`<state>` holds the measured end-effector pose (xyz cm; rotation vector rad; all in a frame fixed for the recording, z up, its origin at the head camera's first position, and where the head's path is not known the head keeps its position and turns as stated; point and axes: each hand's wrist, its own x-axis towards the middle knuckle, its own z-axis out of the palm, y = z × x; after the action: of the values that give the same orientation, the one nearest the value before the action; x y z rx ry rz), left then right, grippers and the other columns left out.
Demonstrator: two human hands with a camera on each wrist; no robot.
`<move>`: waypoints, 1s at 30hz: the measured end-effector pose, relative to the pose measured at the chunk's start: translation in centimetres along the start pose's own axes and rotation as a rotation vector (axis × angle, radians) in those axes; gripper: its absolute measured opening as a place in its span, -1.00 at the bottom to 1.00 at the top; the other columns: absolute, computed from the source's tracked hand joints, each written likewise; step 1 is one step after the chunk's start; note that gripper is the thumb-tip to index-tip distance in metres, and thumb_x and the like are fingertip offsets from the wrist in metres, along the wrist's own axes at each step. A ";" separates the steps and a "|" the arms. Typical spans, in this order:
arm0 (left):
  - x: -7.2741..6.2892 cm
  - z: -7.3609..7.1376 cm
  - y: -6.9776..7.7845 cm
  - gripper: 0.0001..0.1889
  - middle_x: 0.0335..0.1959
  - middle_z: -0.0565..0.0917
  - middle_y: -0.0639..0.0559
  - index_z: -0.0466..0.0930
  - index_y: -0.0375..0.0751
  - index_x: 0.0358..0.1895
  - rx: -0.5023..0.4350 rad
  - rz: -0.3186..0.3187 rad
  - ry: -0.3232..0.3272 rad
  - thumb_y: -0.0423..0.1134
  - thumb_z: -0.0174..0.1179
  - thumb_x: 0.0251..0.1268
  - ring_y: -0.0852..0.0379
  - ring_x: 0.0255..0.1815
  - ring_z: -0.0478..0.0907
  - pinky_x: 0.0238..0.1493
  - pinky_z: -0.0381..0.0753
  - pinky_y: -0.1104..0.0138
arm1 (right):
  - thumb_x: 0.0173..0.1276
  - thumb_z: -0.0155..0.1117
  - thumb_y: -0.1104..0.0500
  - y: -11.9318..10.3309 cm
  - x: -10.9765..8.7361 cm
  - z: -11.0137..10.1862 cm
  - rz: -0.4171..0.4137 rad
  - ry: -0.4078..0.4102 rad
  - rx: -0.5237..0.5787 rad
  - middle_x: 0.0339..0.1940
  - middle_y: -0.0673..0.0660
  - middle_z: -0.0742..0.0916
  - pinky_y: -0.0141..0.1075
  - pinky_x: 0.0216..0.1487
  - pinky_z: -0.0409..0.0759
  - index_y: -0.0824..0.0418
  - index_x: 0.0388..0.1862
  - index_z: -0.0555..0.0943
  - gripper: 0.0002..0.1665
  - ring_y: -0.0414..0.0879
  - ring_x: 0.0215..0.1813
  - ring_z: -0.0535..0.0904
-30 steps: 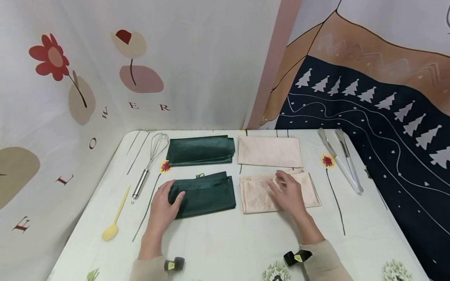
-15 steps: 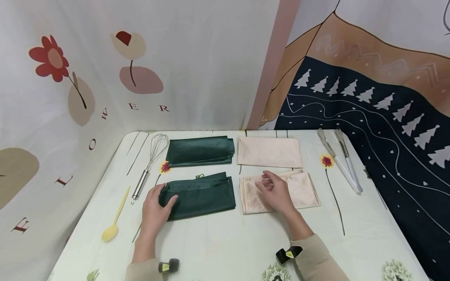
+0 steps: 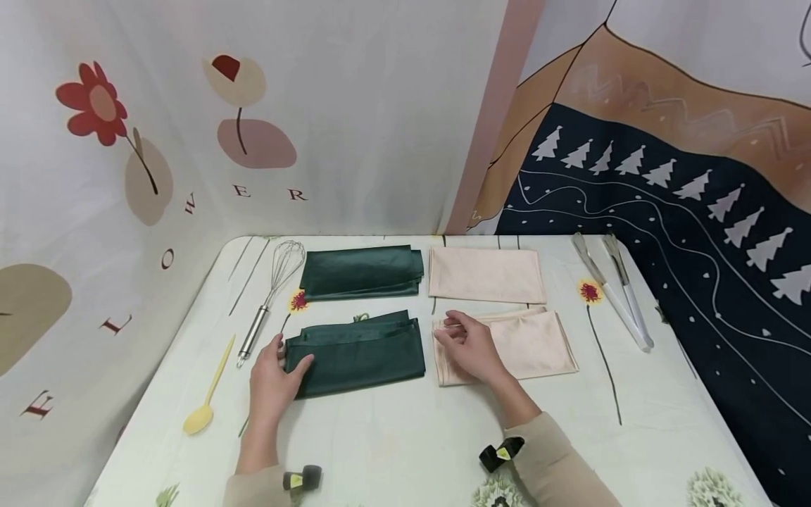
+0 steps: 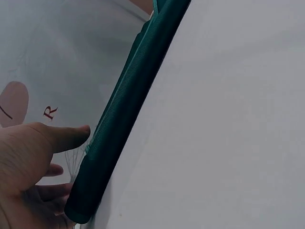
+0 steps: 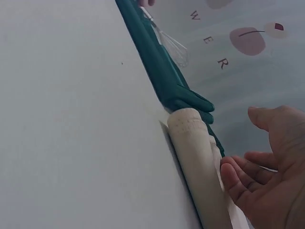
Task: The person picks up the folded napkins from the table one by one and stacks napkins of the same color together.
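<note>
My left hand (image 3: 274, 384) is at the left end of the near dark green folded cloth (image 3: 361, 355), fingers beside its edge and thumb near its front face. In the left wrist view the thumb (image 4: 71, 137) stands apart from the fingers, with the green cloth (image 4: 128, 100) close by; contact is hard to tell. Over the left part of the near pale pink folded cloth (image 3: 532, 345) is my right hand (image 3: 472, 348), its fingers loosely bent and holding nothing. The right wrist view has that hand (image 5: 276, 167) beside the pink cloth's thick folded edge (image 5: 195, 148).
Behind lie another green folded cloth (image 3: 361, 271) and another pink one (image 3: 486, 274). A whisk (image 3: 262, 310) and a yellow spoon (image 3: 205, 401) lie left on the table (image 3: 405, 443). White-handled tongs (image 3: 624, 303) lie at the right. Printed curtains (image 3: 374, 127) stand behind the table.
My left hand has slid left along the near green cloth, and more of that cloth's left end shows. My right hand has moved left across the near pink cloth.
</note>
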<state>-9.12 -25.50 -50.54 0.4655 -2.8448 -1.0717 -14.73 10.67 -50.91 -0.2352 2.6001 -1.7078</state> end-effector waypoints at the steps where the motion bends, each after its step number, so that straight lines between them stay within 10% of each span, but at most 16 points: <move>1: 0.0 0.0 0.0 -0.14 0.29 0.38 -0.48 0.08 -0.49 0.53 0.001 -0.005 -0.002 -0.14 0.34 0.36 -0.38 0.30 0.40 0.35 0.36 -0.17 | 0.38 0.42 0.14 -0.1 0.1 0.2 0.002 -0.005 -0.002 0.02 0.19 0.73 -0.24 -0.01 0.65 0.39 0.31 0.54 -0.40 -0.04 -0.04 0.68; 10: 0.4 0.0 -0.3 -0.14 0.14 0.46 -0.46 0.14 -0.56 0.48 0.006 -0.037 -0.017 -0.19 0.41 0.27 -0.35 0.15 0.45 0.20 0.46 -0.15 | 0.35 0.46 0.12 -0.2 0.6 1.8 -0.019 -0.072 -0.089 -0.08 0.14 0.76 -0.32 -0.25 0.48 0.37 0.24 0.59 -0.44 -0.17 -0.38 0.48; 30: 0.4 0.6 0.1 -0.31 0.29 0.48 -0.49 0.35 -0.51 0.40 -0.139 -0.101 -0.020 -0.29 0.39 0.28 -0.40 0.38 0.35 0.38 0.34 -0.14 | 0.31 0.50 0.08 -1.1 1.7 3.6 0.003 -0.276 -0.141 -0.04 0.18 0.78 -0.25 -0.19 0.61 0.31 0.31 0.56 -0.35 -0.15 -0.33 0.62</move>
<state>-9.66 -25.21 -50.92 0.5963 -2.7647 -1.2886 -15.89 6.74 -51.24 -0.4359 2.5127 -1.3789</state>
